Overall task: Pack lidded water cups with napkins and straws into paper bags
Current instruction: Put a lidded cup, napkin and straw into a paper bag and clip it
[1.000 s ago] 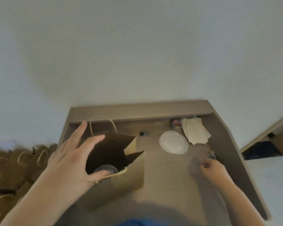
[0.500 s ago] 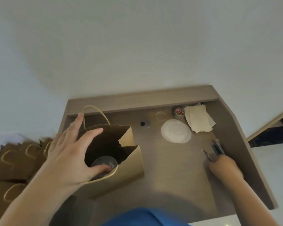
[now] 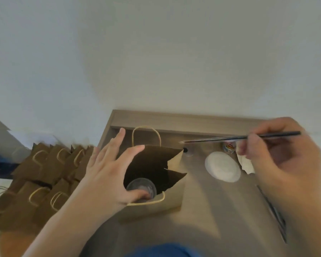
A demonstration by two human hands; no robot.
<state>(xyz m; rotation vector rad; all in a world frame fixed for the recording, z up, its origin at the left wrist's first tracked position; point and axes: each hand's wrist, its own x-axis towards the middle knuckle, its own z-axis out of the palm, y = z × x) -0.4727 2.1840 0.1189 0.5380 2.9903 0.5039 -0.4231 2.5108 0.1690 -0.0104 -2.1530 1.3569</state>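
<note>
**Wooden desk (image 3: 211,210) by a white wall: straw (image 3: 230,139) raised beside the paper bag (image 3: 156,206)**

The paper bag stands open at the desk's left, 1 lidded cup (image 3: 141,186) at its bottom. The left hand (image 3: 107,171) is spread wide, fingers straight over the left rim, thumb reaching inside. The right hand (image 3: 282,160), raised at the far right, pinches the dark straw level, tip pointing left.

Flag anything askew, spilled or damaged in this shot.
No spill shows. The open paper bag has its right wall buckled inward, narrowing the mouth that the left hand spreads. The spare bags at left lie in a tumbled, overlapping heap.
</note>
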